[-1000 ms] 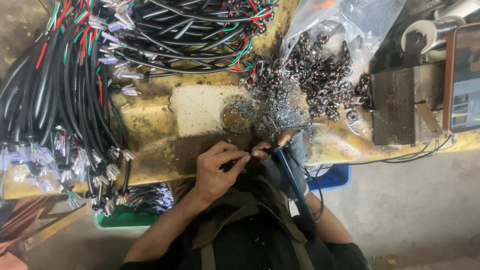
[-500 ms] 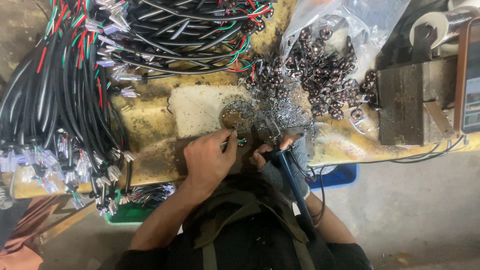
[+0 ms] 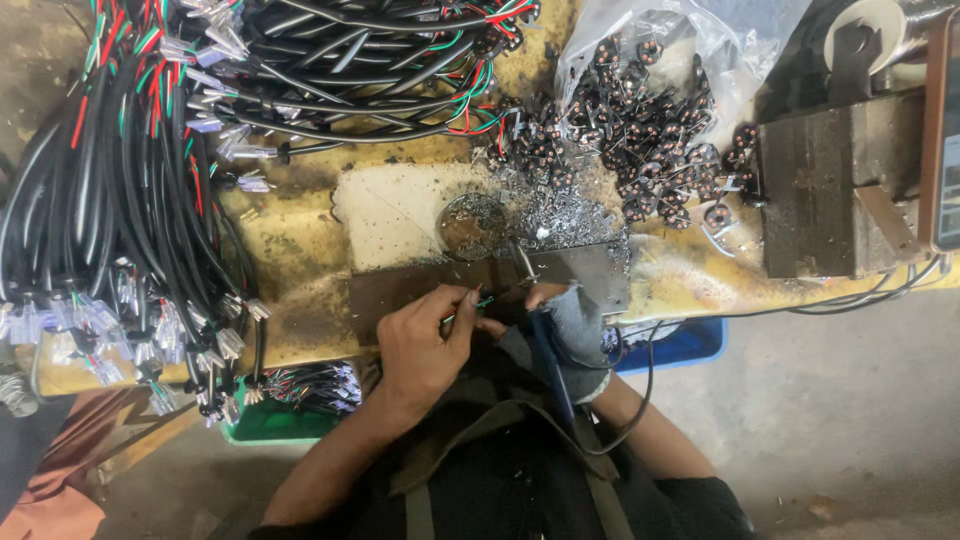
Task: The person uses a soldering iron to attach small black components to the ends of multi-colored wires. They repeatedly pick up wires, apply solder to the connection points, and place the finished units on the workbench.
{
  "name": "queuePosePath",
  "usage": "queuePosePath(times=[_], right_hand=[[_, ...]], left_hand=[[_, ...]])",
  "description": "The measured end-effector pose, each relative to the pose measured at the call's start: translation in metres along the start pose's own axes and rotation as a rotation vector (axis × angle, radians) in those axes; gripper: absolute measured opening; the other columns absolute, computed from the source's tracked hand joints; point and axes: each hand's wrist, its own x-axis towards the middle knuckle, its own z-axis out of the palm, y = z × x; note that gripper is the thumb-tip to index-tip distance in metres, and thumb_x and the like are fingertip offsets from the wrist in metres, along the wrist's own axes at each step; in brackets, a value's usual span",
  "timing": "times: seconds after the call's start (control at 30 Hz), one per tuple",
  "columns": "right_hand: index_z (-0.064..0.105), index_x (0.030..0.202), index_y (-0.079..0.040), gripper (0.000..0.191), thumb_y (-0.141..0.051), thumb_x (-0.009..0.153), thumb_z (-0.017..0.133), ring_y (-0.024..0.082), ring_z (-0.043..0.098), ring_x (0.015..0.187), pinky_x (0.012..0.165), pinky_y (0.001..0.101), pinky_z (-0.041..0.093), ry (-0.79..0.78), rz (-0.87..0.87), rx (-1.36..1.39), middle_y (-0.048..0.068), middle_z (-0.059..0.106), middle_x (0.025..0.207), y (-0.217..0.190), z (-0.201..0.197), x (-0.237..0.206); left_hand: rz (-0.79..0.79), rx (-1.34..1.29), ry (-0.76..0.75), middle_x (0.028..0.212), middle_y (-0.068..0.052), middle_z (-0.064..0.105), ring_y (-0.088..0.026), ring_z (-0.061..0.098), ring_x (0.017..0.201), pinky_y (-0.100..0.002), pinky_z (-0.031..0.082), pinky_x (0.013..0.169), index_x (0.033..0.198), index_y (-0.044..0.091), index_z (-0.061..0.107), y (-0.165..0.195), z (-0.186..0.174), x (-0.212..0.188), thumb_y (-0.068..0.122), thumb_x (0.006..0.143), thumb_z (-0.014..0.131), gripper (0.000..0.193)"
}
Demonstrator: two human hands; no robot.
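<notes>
My left hand (image 3: 425, 345) pinches the end of a thin cable with green and red wire ends (image 3: 482, 300) over a dark metal plate (image 3: 420, 285) at the bench's front edge. My right hand (image 3: 572, 322), in a grey fingerless glove, grips a blue-handled soldering iron (image 3: 548, 352). Its metal tip (image 3: 524, 264) points up toward the wire ends. The two hands almost touch. Just beyond them sit a round solder-crusted dish (image 3: 472, 222) and silvery solder scraps (image 3: 565, 215).
Thick bundles of black cables (image 3: 120, 200) with red and green wires cover the left and top of the yellow bench (image 3: 300, 250). Small black round parts (image 3: 640, 130) spill from a clear bag (image 3: 720, 40). A metal block (image 3: 830, 190) stands at right. Blue bin (image 3: 685, 345) and green bin (image 3: 280, 425) sit below.
My left hand reached forward toward the round dish, then drew back to meet the right hand at the plate. The right hand and the iron stayed about where they were.
</notes>
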Motion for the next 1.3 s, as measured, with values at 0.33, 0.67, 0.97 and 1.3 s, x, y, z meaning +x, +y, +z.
queuePosePath(times=[0.33, 0.67, 0.97, 1.3], right_hand=[[0.061, 0.104, -0.002, 0.015, -0.017, 0.107, 0.061, 0.017, 0.064, 0.095, 0.086, 0.0306, 0.053, 0.071, -0.041, -0.089, 0.012, 0.067, 0.107, 0.009, -0.013, 0.004], [0.055, 0.109, -0.007, 0.038, -0.005, 0.081, 0.08, 0.012, 0.058, 0.096, 0.085, 0.0225, 0.048, -0.116, -0.491, -0.997, 0.004, 0.06, 0.106, -0.04, 0.027, 0.0], [0.05, 0.12, -0.003, 0.042, -0.006, 0.087, 0.077, 0.01, 0.066, 0.078, 0.067, 0.0226, 0.052, -0.014, -0.463, -0.977, 0.001, 0.068, 0.097, -0.056, 0.042, -0.009], [0.057, 0.104, -0.012, 0.024, -0.001, 0.088, 0.071, 0.02, 0.066, 0.064, 0.059, 0.034, 0.048, -0.389, -1.13, -1.339, 0.002, 0.069, 0.078, -0.045, 0.018, -0.007]], left_hand=[[0.087, -0.127, 0.02, 0.085, -0.011, 0.072, -0.023, 0.072, 0.071, -0.032, 0.055, 0.062, 0.101, 0.003, 0.074, -0.012, 0.016, -0.021, 0.014, 0.095, 0.075, 0.012], [-0.084, -0.026, -0.411, 0.09, -0.012, 0.067, -0.034, 0.068, 0.078, -0.044, 0.052, 0.067, 0.092, 0.007, 0.072, -0.013, -0.022, 0.011, 0.018, 0.089, 0.072, 0.012], [-0.002, 0.221, -0.401, 0.093, -0.016, 0.062, -0.038, 0.066, 0.087, -0.051, 0.053, 0.069, 0.1, 0.003, 0.066, 0.008, -0.015, 0.022, 0.014, 0.088, 0.067, 0.017], [-0.078, 0.142, -0.304, 0.089, -0.011, 0.06, -0.035, 0.063, 0.089, -0.05, 0.05, 0.069, 0.088, 0.006, 0.064, 0.008, -0.013, 0.014, 0.017, 0.087, 0.07, 0.013]])
